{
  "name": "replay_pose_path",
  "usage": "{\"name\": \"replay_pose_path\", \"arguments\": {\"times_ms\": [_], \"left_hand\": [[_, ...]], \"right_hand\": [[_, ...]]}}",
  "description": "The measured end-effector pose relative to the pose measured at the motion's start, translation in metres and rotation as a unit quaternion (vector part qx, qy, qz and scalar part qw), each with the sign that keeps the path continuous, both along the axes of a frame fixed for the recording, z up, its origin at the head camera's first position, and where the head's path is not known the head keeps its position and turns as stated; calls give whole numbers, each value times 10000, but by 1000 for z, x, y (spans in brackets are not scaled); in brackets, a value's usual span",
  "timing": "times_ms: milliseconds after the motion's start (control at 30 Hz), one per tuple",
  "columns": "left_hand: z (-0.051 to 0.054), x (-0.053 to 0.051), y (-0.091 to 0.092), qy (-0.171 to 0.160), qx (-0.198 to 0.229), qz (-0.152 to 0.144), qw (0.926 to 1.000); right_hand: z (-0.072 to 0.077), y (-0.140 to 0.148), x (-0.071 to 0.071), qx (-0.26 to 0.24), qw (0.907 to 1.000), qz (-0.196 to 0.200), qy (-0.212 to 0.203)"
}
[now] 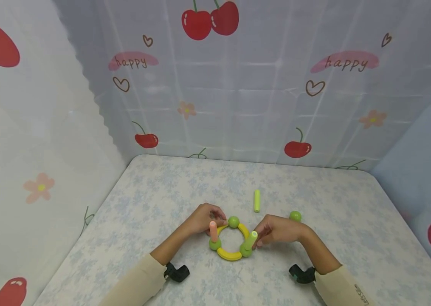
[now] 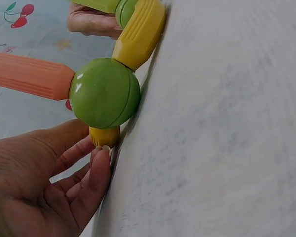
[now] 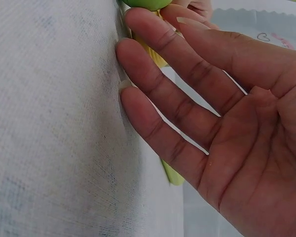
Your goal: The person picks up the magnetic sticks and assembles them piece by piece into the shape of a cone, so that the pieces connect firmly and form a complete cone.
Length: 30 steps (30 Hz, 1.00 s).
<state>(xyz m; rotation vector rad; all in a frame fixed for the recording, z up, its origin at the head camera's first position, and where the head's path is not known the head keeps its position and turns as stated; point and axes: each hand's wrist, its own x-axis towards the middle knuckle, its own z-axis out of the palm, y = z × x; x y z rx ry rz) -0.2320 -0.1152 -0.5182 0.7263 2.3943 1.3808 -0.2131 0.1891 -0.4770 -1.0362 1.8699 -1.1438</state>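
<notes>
A ring of green balls and yellow curved rods lies on the table; its far ball [image 1: 233, 222] has no upright rod. My left hand [image 1: 205, 219] pinches the left yellow curved rod [image 2: 104, 137] below the near-left ball [image 2: 104, 93]. An orange rod [image 1: 213, 231] stands in that ball. On the other side, my right hand [image 1: 282, 229] holds the right yellow curved rod [image 1: 243, 230] between thumb and index finger, its other fingers [image 3: 158, 79] extended. The contact is partly hidden. Beside it, a light green rod [image 1: 251, 240] leans up from the near-right ball [image 1: 245, 250].
A loose light green rod [image 1: 257, 201] lies behind the ring. Another green ball [image 1: 295, 216] sits just beyond my right hand. Patterned curtains [image 1: 230, 93] stand behind and beside the pale flowered table [image 1: 161, 182].
</notes>
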Motion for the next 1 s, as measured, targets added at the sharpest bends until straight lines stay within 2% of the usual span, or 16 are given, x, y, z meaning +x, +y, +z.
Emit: {"name": "replay_pose_path", "arguments": {"times_ms": [167, 233, 300, 400, 467, 567, 667, 867, 933, 1000], "left_hand": [[0, -3, -5, -165, 10, -207, 9996], [0, -5, -7, -216, 13, -297, 9993], [0, -5, -9, -271, 51, -362, 9990], [-3, -5, -8, -358, 156, -390, 9985], [-6, -5, -7, -377, 200, -370, 9984], [-8, -5, -5, -352, 216, -283, 9987], [-10, -6, -2, -338, 216, -159, 9991], [-10, -5, -1, -452, 258, -34, 9986], [-10, -5, -2, -466, 275, -39, 9985], [-12, -5, -3, -468, 268, -69, 9985]], "right_hand": [[1, 0, 0, -6, 10000, 21, 64], [3, 1, 0, 30, 9998, -105, 170], [5, 2, -1, 47, 9987, -397, 300], [9, 5, -1, 65, 9920, -1161, 481], [11, 5, -2, 30, 9829, -1710, 681], [14, 2, -5, 18, 9638, -2452, 1047], [17, -4, -9, 60, 9430, -2979, 1485], [23, -14, -23, 689, 8997, -3501, 2514], [24, -16, -29, 957, 8903, -3570, 2661], [24, -18, -34, 1208, 8850, -3609, 2683]]}}
